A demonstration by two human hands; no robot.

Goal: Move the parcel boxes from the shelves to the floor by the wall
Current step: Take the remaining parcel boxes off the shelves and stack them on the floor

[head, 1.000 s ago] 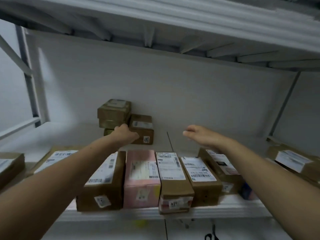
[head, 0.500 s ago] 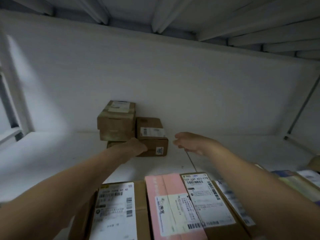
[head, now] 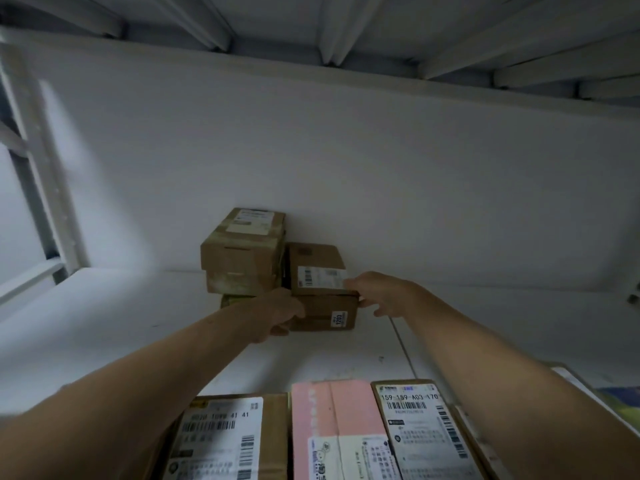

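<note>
Left arm (head: 138, 386) and right arm (head: 502, 368) are recorded bare up to the frame edge. Left hand (head: 277, 315) and right hand (head: 377, 296) are likewise bare. Finer detail is blurred.

Single head view, looking forward into shelf (head: 104, 334) bay toward back wall (head: 346, 168), close range.
</note>
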